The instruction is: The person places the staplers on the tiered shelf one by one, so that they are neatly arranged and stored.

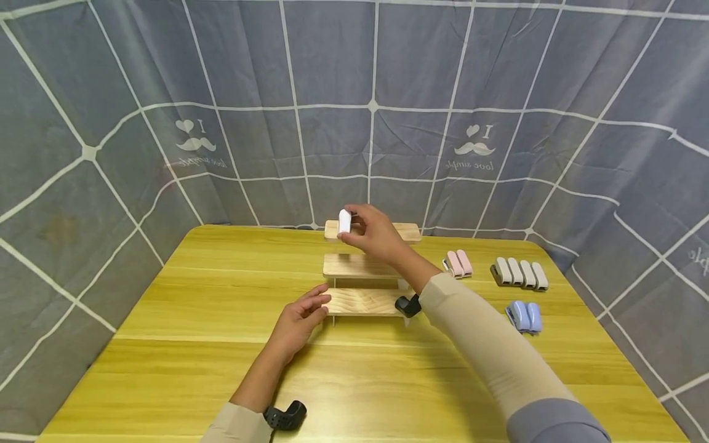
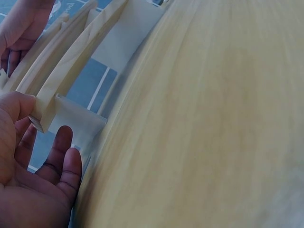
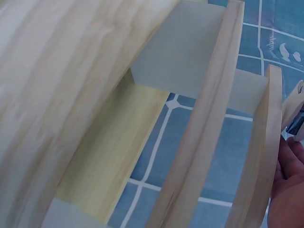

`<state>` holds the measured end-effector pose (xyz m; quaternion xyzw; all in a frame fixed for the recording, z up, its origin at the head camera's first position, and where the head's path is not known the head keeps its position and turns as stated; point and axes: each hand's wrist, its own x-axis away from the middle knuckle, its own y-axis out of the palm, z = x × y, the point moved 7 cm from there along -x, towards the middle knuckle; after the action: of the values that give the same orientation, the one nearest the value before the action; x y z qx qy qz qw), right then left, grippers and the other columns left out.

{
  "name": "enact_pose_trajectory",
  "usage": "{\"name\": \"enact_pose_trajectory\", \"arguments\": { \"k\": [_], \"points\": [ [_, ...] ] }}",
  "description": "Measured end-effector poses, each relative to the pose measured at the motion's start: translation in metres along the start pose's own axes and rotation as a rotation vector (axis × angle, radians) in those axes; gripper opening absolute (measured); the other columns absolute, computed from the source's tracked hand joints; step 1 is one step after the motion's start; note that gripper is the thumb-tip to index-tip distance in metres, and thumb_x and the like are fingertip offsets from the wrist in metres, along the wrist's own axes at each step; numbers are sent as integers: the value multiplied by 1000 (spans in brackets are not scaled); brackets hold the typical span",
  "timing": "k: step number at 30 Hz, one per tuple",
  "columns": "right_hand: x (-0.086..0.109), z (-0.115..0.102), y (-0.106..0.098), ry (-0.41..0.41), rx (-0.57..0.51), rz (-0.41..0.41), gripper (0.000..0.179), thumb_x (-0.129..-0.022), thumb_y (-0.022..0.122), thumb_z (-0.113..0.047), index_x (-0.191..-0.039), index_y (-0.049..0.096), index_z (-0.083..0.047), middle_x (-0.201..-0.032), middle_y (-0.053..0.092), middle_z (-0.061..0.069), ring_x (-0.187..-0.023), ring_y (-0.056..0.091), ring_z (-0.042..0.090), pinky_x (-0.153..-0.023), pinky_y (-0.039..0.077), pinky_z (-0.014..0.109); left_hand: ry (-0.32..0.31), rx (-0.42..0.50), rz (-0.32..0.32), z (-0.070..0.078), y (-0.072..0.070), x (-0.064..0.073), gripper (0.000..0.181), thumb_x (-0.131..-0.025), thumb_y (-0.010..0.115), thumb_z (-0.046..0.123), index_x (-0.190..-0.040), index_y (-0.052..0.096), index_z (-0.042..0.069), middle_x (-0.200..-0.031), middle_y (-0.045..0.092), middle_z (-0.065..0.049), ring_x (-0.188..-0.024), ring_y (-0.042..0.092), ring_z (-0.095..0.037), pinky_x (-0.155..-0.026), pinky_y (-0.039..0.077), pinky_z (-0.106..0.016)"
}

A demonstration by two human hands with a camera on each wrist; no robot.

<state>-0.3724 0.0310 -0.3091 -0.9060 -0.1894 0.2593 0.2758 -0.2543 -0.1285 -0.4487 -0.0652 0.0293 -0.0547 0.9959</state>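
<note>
We see a white piece [image 1: 344, 221] by the top tier [image 1: 408, 231] of a wooden stand [image 1: 357, 266], pinched in the right hand [image 1: 375, 232]; the left hand [image 1: 298, 321] grips the bottom tier's [image 1: 362, 302] left end; pink pieces [image 1: 458, 263], off-white ones [image 1: 519, 272] and blue ones [image 1: 524, 317] lie rightward.

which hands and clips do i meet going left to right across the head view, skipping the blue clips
left hand → right hand with the small white piece it pinches → two pink clips → row of four off-white clips
</note>
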Motion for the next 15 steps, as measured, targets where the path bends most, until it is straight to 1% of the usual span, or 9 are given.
{"name": "enact_pose_trajectory", "arguments": {
  "k": [7,15],
  "points": [
    [-8,-3,8,20,-22,-11,58,-90,75,-16,-139,50,2,-127,53,12,-117,61,24,-91,51,25,1,-7,-3,-2,0,1,29,-99,62,13,-126,67,4,-148,49,4,-135,46,-23,-101,45,-33],
    [-11,0,5,45,47,-2,57,-90,75,-18,-138,51,1,-125,55,11,-111,61,22,-92,51,28,-2,-7,-5,0,2,-1,30,-99,63,13,-127,67,3,-149,48,3,-136,45,-23,-101,45,-33]
  ]
}}
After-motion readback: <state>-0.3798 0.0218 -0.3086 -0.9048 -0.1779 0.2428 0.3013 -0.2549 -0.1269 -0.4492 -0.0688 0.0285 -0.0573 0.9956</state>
